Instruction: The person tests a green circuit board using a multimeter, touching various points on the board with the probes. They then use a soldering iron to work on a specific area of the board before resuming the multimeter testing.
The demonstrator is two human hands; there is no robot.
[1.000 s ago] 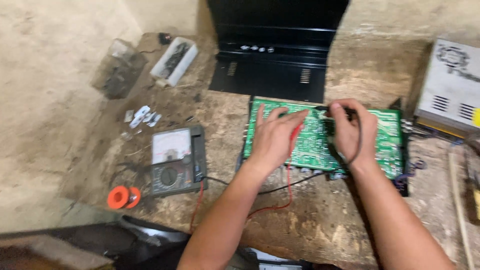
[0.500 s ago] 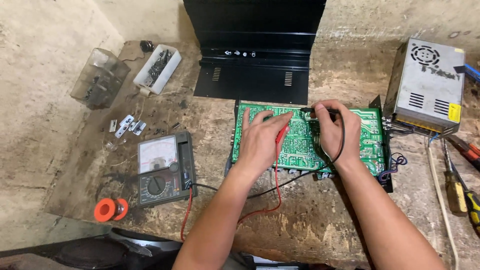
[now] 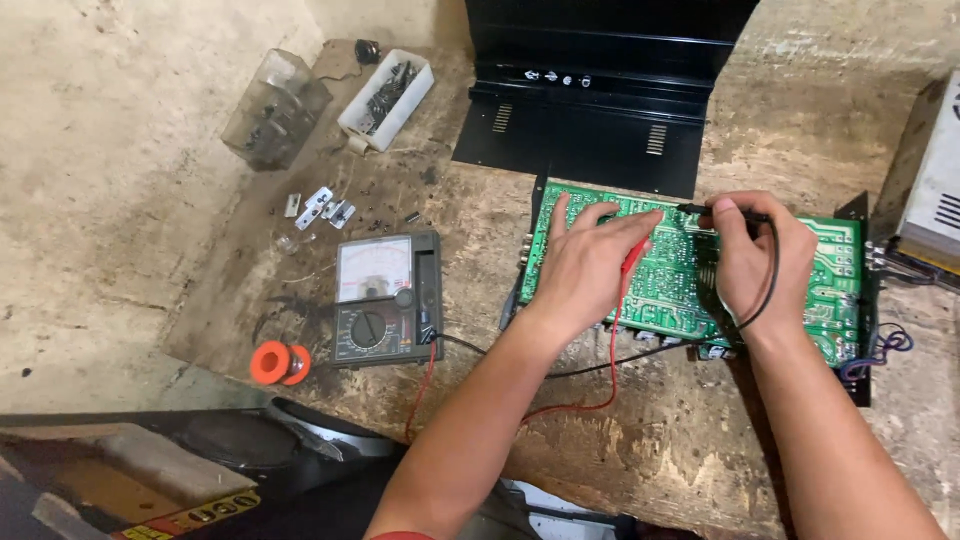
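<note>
The left hand [image 3: 585, 265] rests on the green circuit board [image 3: 690, 275], fingers closed around a red test probe [image 3: 632, 262] whose tip points down at the solder side; the right hand [image 3: 755, 260] pinches a black test probe [image 3: 725, 211] near the board's far edge, its lead looping round the back of the hand; the board lies solder side up toward the right end of the worn wooden worktop [image 3: 480, 215], a black metal chassis [image 3: 600, 110] just beyond it at the far edge; an analogue multimeter [image 3: 385, 300] lies near the middle of the worktop, its red lead [image 3: 585, 385] and black lead [image 3: 590, 365] trailing across to the probes; an orange solder spool [image 3: 278, 362] sits by the near left edge, a white tray of small parts [image 3: 388, 95] and a clear plastic box [image 3: 272, 110] at the far left corner, a grey power supply [image 3: 935, 200] at the right edge.

As a judgement: the pads sit close together, so a probe tip sliding sideways could bridge two joints; the slack leads could snag a wrist and tug the meter; leaning on the loose board could rock it and lift a tip off its point.
</note>
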